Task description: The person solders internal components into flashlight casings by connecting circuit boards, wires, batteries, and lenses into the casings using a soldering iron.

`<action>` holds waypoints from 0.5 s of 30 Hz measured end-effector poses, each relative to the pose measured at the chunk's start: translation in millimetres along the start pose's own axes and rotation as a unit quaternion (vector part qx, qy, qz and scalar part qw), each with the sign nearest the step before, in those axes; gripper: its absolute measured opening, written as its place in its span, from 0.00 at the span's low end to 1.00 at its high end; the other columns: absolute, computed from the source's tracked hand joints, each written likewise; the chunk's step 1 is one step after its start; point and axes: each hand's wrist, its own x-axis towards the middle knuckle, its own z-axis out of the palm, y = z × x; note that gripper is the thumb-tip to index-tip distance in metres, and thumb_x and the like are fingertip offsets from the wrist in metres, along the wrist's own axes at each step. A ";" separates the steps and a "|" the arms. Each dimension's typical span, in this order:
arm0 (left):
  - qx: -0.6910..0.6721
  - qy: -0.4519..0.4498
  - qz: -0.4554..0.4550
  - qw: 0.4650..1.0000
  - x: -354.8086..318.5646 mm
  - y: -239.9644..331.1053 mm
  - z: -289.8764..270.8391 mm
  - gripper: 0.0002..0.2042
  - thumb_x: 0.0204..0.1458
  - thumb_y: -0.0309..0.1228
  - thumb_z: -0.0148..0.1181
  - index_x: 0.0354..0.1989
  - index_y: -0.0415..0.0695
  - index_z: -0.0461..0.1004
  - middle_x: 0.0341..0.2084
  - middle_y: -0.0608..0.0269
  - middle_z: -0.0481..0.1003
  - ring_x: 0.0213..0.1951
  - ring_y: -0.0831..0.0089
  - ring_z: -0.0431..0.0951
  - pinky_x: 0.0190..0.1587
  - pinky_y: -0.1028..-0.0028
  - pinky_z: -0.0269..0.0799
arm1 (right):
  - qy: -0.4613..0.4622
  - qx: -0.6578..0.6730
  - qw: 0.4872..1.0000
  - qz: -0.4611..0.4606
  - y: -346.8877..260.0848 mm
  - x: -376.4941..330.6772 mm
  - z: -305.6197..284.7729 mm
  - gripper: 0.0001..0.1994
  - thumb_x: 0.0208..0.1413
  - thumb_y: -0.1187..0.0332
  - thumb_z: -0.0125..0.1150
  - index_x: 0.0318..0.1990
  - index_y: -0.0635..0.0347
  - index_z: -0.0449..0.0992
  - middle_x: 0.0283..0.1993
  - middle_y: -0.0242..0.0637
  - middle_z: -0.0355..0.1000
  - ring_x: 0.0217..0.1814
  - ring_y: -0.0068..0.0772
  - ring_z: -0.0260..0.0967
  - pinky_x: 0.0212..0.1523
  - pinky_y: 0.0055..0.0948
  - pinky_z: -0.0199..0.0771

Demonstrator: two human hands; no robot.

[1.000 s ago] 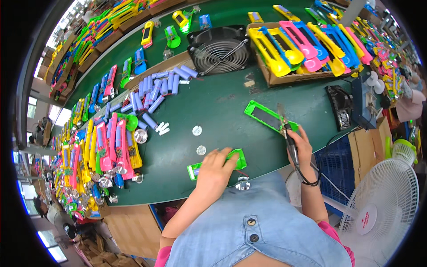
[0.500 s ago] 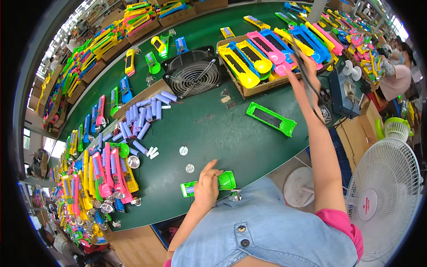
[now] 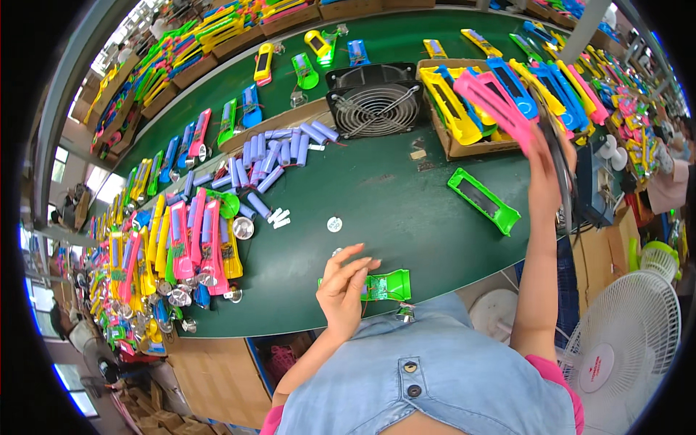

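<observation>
My right hand (image 3: 545,170) grips a pink plastic casing (image 3: 494,107), held up at the front of a cardboard box (image 3: 471,151) of yellow, blue and pink casings. A dark, slim cable or tool (image 3: 565,163) runs along that hand; its exact kind is unclear. Near the table's front edge, my left hand (image 3: 344,291) hovers with fingers apart over a green casing (image 3: 397,285) with a circuit board in it, hiding its left part. A small silver lamp cup (image 3: 405,312) hangs by that casing at the edge. Another green casing (image 3: 484,201) lies between the box and me.
Lilac battery cells (image 3: 270,161) are heaped left of centre, beside white strips (image 3: 279,217). A black fan (image 3: 375,101) stands behind. Assembled colourful casings (image 3: 192,243) pile up at left. A blue device (image 3: 604,181) and a white fan (image 3: 616,355) stand at right.
My right hand has lifted the pink casing from the box and drawn it back. My left hand stays by the green casing, fingers more spread. The whole view has shifted.
</observation>
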 end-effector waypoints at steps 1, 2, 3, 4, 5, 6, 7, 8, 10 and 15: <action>0.001 0.006 -0.003 1.000 0.3 -0.2 -4.2 0.08 0.50 0.14 0.48 0.36 0.32 0.73 0.45 0.50 0.67 0.34 0.66 0.77 0.40 0.74 0.72 | 0.002 0.005 1.000 0.011 -13.1 -18.6 -7.0 0.14 0.51 0.78 0.56 0.47 0.65 0.67 0.53 0.43 0.64 0.48 0.29 0.67 0.49 0.25 0.65; 0.032 -0.025 -0.009 0.999 -1.0 0.4 -10.4 0.08 0.50 0.14 0.49 0.36 0.32 0.73 0.45 0.50 0.67 0.33 0.68 0.76 0.38 0.74 0.72 | -0.032 -0.095 0.995 -0.023 -21.4 -39.9 -15.0 0.14 0.51 0.78 0.56 0.47 0.64 0.68 0.51 0.43 0.65 0.46 0.30 0.69 0.47 0.25 0.67; 0.065 -0.053 -0.021 0.996 -1.7 -2.6 -15.9 0.08 0.49 0.14 0.50 0.36 0.32 0.73 0.45 0.50 0.67 0.32 0.69 0.76 0.37 0.75 0.72 | -0.071 -0.192 0.977 -0.053 -22.2 -62.8 -17.2 0.14 0.50 0.78 0.57 0.46 0.64 0.68 0.49 0.44 0.67 0.44 0.30 0.70 0.45 0.26 0.69; 0.068 -0.032 -0.048 0.996 -2.8 1.4 -15.4 0.07 0.46 0.15 0.54 0.33 0.34 0.75 0.38 0.54 0.72 0.30 0.71 0.75 0.32 0.76 0.70 | -0.168 -0.169 0.971 0.033 -28.4 -82.8 -23.0 0.15 0.50 0.77 0.58 0.46 0.62 0.69 0.46 0.44 0.69 0.42 0.32 0.70 0.43 0.27 0.70; 0.068 -0.033 -0.053 0.996 -0.4 4.0 -17.2 0.07 0.46 0.15 0.54 0.33 0.34 0.75 0.38 0.54 0.72 0.30 0.71 0.75 0.32 0.76 0.70 | -0.260 -0.145 0.947 0.119 -30.9 -101.7 -26.4 0.16 0.49 0.76 0.59 0.47 0.61 0.69 0.43 0.44 0.70 0.41 0.34 0.71 0.41 0.28 0.71; 0.149 -0.060 0.011 0.987 5.2 6.3 -20.7 0.07 0.44 0.15 0.56 0.32 0.35 0.76 0.33 0.56 0.73 0.29 0.72 0.75 0.31 0.76 0.70 | -0.286 -0.094 0.953 0.044 -21.4 -124.2 -26.3 0.16 0.48 0.77 0.58 0.47 0.60 0.70 0.41 0.44 0.71 0.40 0.36 0.71 0.39 0.27 0.71; 0.228 -0.086 0.074 0.967 11.8 8.1 -22.9 0.07 0.41 0.15 0.58 0.30 0.36 0.76 0.28 0.59 0.74 0.28 0.72 0.75 0.30 0.75 0.69 | -0.311 -0.042 0.949 -0.032 -14.8 -141.5 -24.9 0.16 0.47 0.77 0.57 0.47 0.59 0.70 0.39 0.45 0.71 0.39 0.38 0.72 0.38 0.27 0.71; 0.275 -0.089 0.065 0.955 18.4 12.4 -22.8 0.06 0.39 0.16 0.60 0.26 0.39 0.77 0.22 0.61 0.74 0.26 0.71 0.74 0.29 0.75 0.68 | -0.361 -0.036 0.931 -0.023 -18.5 -146.6 -21.6 0.16 0.46 0.78 0.58 0.45 0.60 0.71 0.37 0.43 0.72 0.37 0.38 0.72 0.36 0.25 0.72; 0.303 -0.120 0.050 0.944 26.6 10.2 -30.5 0.06 0.39 0.17 0.60 0.26 0.40 0.77 0.22 0.61 0.74 0.26 0.70 0.74 0.29 0.75 0.68 | -0.436 -0.003 0.899 0.030 -37.9 -146.3 -11.0 0.16 0.42 0.79 0.60 0.42 0.59 0.72 0.33 0.40 0.74 0.34 0.37 0.73 0.39 0.31 0.73; 0.428 -0.244 0.110 0.863 43.9 1.1 -38.1 0.04 0.39 0.23 0.60 0.25 0.43 0.76 0.21 0.62 0.70 0.28 0.64 0.71 0.31 0.69 0.66 | -0.373 0.023 0.922 -0.104 -46.5 -140.0 -2.3 0.12 0.43 0.73 0.63 0.37 0.59 0.72 0.30 0.39 0.74 0.33 0.34 0.73 0.53 0.47 0.64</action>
